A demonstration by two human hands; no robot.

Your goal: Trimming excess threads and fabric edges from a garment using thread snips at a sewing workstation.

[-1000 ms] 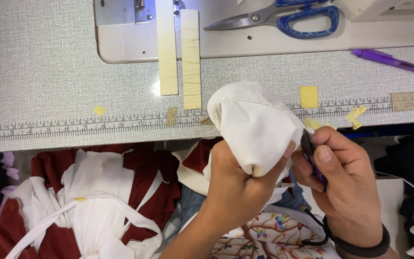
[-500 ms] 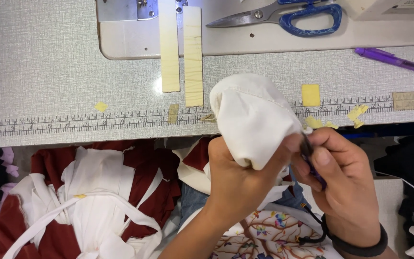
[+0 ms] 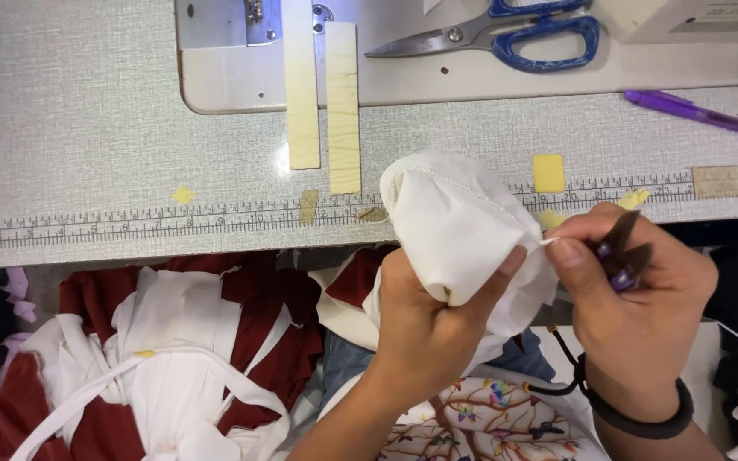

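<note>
— Head view first: where is the white fabric piece [image 3: 454, 226]?

— Bunched in the left hand [image 3: 424, 329], which is closed around its lower part, thumb pressed against the cloth. The piece rises above the fist, over the near edge of the bench [image 3: 87, 128].

— And the right hand [image 3: 638, 303]?

— Just right of the cloth, closed on a small dark thread snipper [image 3: 621, 252] with a purple grip. Its fingertips pinch a bit of white thread [image 3: 548, 242] at the fabric's stitched edge, so it touches the piece.

— What lies around?

— Blue-handled scissors [image 3: 506, 34] on the sewing machine bed [image 3: 224, 77], a purple pen [image 3: 698, 113] to the right, and red-and-white garments [image 3: 172, 358] heaped below the bench, well left of the hands.
</note>
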